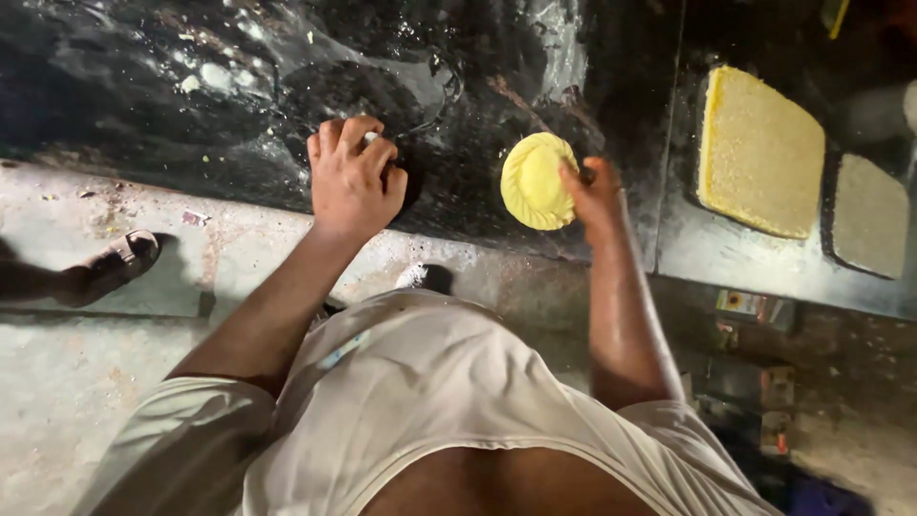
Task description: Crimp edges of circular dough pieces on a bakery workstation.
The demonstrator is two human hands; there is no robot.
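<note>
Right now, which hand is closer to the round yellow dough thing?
The right hand. Its fingers touch the round yellow dough piece at its right edge. The left hand is off to the dough's left, closed around a small tool on the dark counter.

Black stone counter [497, 57] runs across the far part of the scene, surface wet and glossy, with pale crumbs [205, 76] scattered at far left. Clear plastic sheet [382, 81] lies flat on it near centre. At right, a separate dark slab [707, 244] carries a yellow square block [759, 153]; a duller greyish block [869, 215] lies just beside it, further right.
</note>
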